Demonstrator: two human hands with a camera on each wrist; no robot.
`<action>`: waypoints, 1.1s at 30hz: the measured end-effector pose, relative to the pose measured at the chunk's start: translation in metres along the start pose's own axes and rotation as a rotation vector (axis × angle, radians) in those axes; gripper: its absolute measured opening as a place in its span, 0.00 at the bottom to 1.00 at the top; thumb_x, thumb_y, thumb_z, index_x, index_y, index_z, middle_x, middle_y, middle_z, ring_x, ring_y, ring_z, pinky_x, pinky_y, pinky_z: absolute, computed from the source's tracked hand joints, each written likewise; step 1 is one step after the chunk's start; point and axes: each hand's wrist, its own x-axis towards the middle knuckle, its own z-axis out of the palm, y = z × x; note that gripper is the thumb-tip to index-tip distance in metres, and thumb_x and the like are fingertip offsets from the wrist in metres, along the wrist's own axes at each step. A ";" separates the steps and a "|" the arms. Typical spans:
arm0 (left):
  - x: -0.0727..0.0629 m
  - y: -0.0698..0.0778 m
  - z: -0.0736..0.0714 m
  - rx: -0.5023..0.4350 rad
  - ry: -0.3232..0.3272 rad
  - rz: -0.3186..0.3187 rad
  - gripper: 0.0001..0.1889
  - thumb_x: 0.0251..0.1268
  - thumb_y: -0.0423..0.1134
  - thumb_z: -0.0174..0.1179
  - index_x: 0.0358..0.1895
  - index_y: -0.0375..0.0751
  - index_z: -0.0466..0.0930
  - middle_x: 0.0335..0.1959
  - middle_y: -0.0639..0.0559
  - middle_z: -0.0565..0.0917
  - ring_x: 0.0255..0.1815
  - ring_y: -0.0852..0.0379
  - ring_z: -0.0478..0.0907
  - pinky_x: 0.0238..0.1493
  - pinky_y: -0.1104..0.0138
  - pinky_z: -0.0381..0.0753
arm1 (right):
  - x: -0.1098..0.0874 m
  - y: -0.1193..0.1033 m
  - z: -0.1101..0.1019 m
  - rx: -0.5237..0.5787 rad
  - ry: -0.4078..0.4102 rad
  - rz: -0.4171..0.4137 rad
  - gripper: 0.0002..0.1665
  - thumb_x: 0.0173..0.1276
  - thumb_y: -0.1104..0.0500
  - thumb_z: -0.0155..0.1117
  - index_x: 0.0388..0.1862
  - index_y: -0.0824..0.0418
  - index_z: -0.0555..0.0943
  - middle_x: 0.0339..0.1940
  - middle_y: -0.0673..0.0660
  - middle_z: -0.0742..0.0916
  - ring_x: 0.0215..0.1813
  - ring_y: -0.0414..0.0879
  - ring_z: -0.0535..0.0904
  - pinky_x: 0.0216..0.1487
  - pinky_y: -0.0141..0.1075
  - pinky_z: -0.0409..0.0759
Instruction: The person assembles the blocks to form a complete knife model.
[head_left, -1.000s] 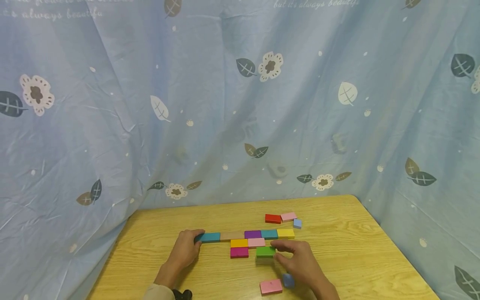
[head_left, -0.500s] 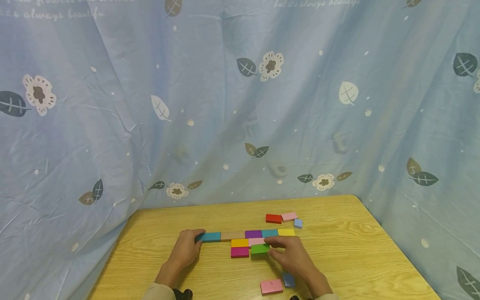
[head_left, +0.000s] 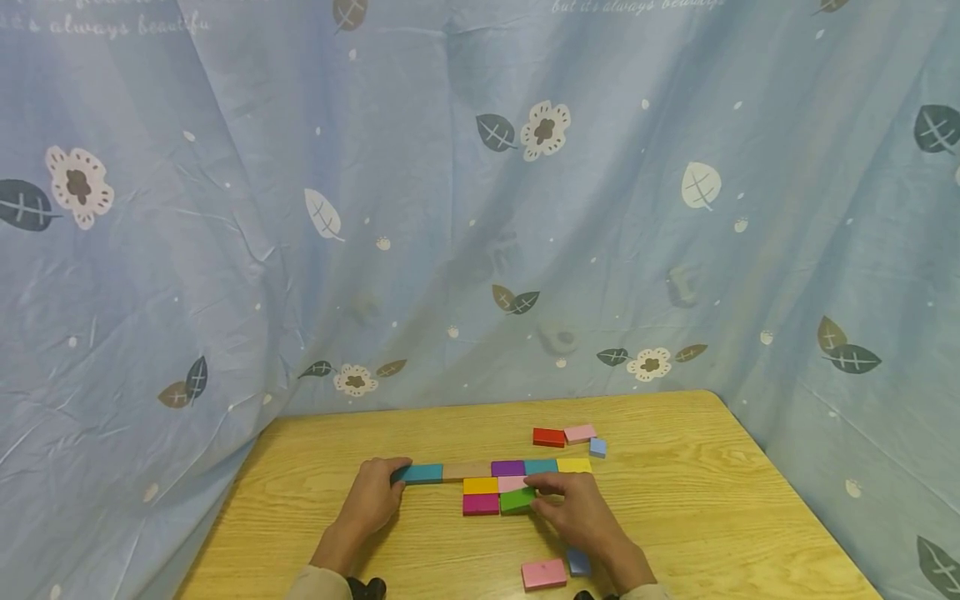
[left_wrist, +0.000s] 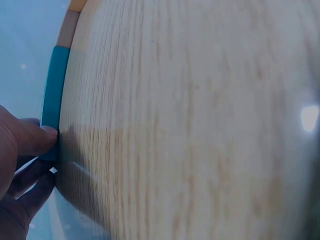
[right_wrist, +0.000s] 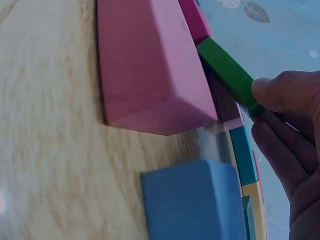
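My left hand (head_left: 370,496) pinches the left end of a teal block (head_left: 422,474), thumb on its near side in the left wrist view. That block begins a row running right through a plain wooden block (head_left: 467,472), a purple block (head_left: 507,468), another teal block (head_left: 540,466) and a yellow block (head_left: 574,465). In front of the row lie an orange block (head_left: 480,485), a magenta block (head_left: 480,504) and a pink block (head_left: 512,483). My right hand (head_left: 581,508) pinches the right end of a green block (right_wrist: 227,72), which tilts, its left end low beside the magenta one.
A larger-looking pink block (head_left: 543,574) and a blue block (head_left: 578,562) lie nearer the front, by the right forearm. Behind the row are a red block (head_left: 548,437), a pale pink block (head_left: 580,433) and a small blue block (head_left: 597,447). A patterned curtain (head_left: 420,275) hangs behind the table.
My right hand has carried the green block left, up against the magenta block, and its right end is now tipped up. The left hand stays on the teal block.
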 end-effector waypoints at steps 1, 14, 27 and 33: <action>0.000 0.000 0.000 0.000 -0.002 -0.001 0.20 0.69 0.23 0.70 0.64 0.34 0.88 0.58 0.37 0.90 0.62 0.33 0.85 0.61 0.44 0.90 | 0.000 0.000 0.000 -0.002 0.001 -0.002 0.16 0.70 0.67 0.77 0.56 0.65 0.92 0.51 0.56 0.95 0.54 0.53 0.94 0.55 0.36 0.93; 0.001 -0.002 0.001 0.015 0.005 -0.001 0.21 0.69 0.24 0.70 0.64 0.35 0.88 0.58 0.37 0.90 0.62 0.33 0.85 0.61 0.43 0.89 | 0.002 0.000 0.002 -0.065 -0.033 -0.018 0.16 0.68 0.67 0.79 0.55 0.61 0.93 0.51 0.55 0.95 0.54 0.51 0.93 0.55 0.38 0.93; -0.001 0.000 0.002 0.013 0.013 0.024 0.20 0.69 0.23 0.70 0.63 0.33 0.88 0.58 0.36 0.91 0.61 0.34 0.88 0.59 0.45 0.91 | 0.003 0.002 0.004 -0.075 -0.051 -0.044 0.18 0.68 0.69 0.77 0.56 0.62 0.92 0.51 0.54 0.95 0.55 0.50 0.93 0.58 0.45 0.93; -0.001 0.000 0.002 0.019 0.014 0.021 0.20 0.69 0.23 0.70 0.63 0.33 0.88 0.58 0.37 0.90 0.61 0.35 0.87 0.59 0.46 0.91 | 0.003 0.003 0.005 -0.083 -0.058 -0.047 0.18 0.68 0.69 0.78 0.56 0.62 0.92 0.52 0.54 0.95 0.56 0.49 0.93 0.59 0.46 0.93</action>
